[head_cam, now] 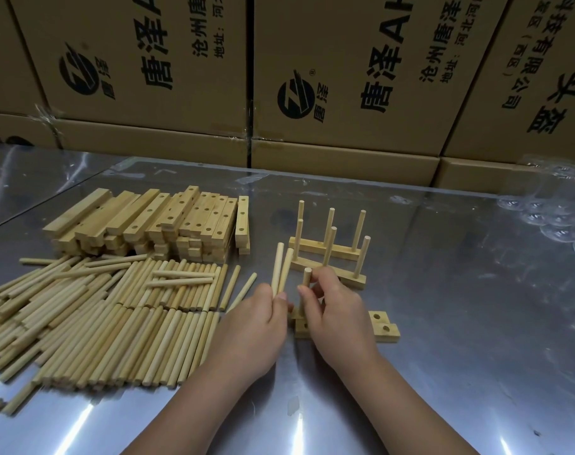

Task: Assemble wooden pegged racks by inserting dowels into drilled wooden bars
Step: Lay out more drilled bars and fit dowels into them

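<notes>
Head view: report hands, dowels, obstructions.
Left hand grips two spare dowels. Right hand pinches one dowel upright at drilled bars. Finished rack close behind, nothing blocking.

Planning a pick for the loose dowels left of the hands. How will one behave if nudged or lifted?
Likely rolls: the loose dowels are round, on a glossy metal table. Probably stiff and light: the left hand grips two dowels by their lower ends, both straight.

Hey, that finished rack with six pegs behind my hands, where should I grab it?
Probably from above: wrap the two middle pegs, one on each bar of the rack. They stand upright and clear, while the bars lie flat on the table, leaving little edge to catch.
</notes>
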